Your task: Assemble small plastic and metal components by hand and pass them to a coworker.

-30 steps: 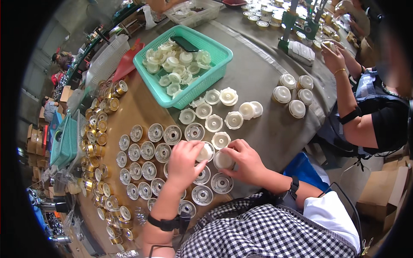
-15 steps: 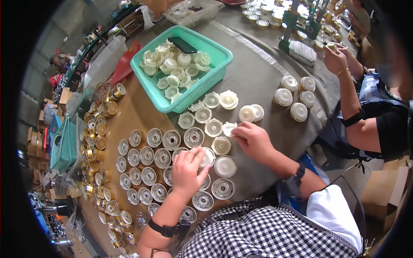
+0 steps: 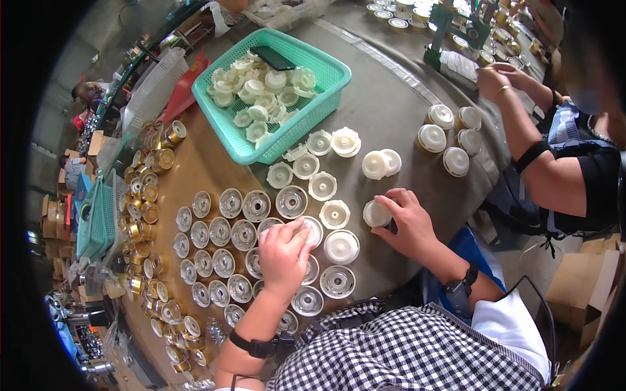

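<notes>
My left hand [image 3: 283, 255] rests with bent fingers on a white plastic cap [image 3: 313, 232] that sits over one of the metal cups. Whether those fingers grip the cap or only press on it cannot be made out. My right hand [image 3: 409, 225] has its thumb and fingers round the rim of another round white cap [image 3: 377, 214], low over the grey table. Between the hands are a cup topped by a white cap [image 3: 341, 247] and several loose ribbed caps [image 3: 322, 186]. Rows of round silvery cups [image 3: 244, 234] spread to the left of my left hand.
A green basket [image 3: 261, 156] of white caps, with a dark phone [image 3: 272, 58] on top, stands beyond the cups. Gold-sided cups [image 3: 149, 192] line the left edge. White-topped tins [image 3: 432, 138] stand at right, near a co-worker's hands [image 3: 499, 79] and a green press [image 3: 450, 29].
My right hand has carried a white cap away from the loose caps, rightward and slightly nearer to me. My left hand stays at the same cup. The co-worker's hands have moved down toward the table.
</notes>
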The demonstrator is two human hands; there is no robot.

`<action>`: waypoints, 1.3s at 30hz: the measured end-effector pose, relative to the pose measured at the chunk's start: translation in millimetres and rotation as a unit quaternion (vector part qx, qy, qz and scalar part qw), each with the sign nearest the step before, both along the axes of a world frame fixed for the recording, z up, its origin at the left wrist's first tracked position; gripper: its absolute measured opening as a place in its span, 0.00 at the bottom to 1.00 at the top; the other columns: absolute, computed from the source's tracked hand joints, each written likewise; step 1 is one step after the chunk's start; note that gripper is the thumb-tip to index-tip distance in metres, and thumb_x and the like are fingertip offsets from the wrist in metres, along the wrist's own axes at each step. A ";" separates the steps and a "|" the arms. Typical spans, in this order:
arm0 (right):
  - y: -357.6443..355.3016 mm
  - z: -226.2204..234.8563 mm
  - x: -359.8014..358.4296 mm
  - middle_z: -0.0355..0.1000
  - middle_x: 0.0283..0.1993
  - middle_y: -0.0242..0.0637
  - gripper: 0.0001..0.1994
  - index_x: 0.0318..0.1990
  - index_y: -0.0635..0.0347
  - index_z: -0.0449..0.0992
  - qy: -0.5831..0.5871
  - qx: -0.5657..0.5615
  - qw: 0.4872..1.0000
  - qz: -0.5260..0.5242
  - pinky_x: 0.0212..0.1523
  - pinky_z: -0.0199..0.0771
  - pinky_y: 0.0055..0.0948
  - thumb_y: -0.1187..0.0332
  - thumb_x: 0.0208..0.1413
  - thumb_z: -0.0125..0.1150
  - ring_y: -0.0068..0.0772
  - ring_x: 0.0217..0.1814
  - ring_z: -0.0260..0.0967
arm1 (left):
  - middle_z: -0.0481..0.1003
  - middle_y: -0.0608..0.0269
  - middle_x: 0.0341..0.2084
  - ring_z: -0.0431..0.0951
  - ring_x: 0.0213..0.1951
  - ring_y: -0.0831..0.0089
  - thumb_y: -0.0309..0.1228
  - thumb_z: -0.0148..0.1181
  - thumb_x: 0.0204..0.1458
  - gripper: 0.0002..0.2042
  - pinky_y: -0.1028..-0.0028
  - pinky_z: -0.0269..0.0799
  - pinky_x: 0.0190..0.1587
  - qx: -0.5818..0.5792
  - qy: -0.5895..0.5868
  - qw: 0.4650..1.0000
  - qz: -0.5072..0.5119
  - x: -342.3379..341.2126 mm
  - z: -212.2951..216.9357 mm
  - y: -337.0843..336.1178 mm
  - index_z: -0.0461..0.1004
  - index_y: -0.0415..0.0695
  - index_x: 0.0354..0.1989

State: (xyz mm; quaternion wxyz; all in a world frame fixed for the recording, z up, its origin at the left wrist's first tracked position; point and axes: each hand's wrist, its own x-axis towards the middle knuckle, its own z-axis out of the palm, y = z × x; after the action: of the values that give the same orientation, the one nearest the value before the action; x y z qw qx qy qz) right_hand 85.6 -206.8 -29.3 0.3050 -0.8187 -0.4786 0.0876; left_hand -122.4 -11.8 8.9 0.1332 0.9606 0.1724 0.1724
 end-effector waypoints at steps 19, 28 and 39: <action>62.8 50.0 28.5 0.71 0.44 0.42 0.27 0.51 0.57 0.79 0.052 0.114 0.992 -0.027 0.43 0.78 0.40 0.66 0.40 0.81 0.46 0.43 0.75 | 0.80 0.56 0.41 0.80 0.45 0.60 0.45 0.74 0.44 0.20 0.60 0.73 0.48 0.025 0.231 0.972 -0.045 100.5 -8.6 -18.4 0.80 0.46 0.40; 187.6 33.6 1.5 0.70 0.50 0.46 0.23 0.45 0.61 0.81 -0.026 -0.040 0.945 0.324 0.52 0.77 0.45 0.61 0.40 0.78 0.49 0.52 0.74 | 0.74 0.53 0.54 0.68 0.59 0.52 0.33 0.74 0.41 0.28 0.55 0.66 0.60 -0.018 0.086 0.987 -0.137 50.8 27.4 -54.7 0.78 0.47 0.55; 120.9 11.4 12.1 0.70 0.50 0.39 0.18 0.47 0.58 0.78 -0.050 -0.090 0.974 0.203 0.53 0.76 0.42 0.66 0.47 0.73 0.45 0.56 0.68 | 0.71 0.51 0.59 0.76 0.55 0.66 0.15 0.74 0.43 0.28 0.67 0.74 0.59 -0.422 -0.324 0.836 0.134 -26.0 12.9 66.6 0.65 0.41 0.51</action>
State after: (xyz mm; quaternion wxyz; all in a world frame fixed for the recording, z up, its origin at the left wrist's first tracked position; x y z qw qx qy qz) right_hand 97.8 -85.9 -17.9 0.1820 -0.7319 -0.6395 0.1494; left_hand -148.5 54.8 21.7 0.5492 0.6685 0.3020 0.4004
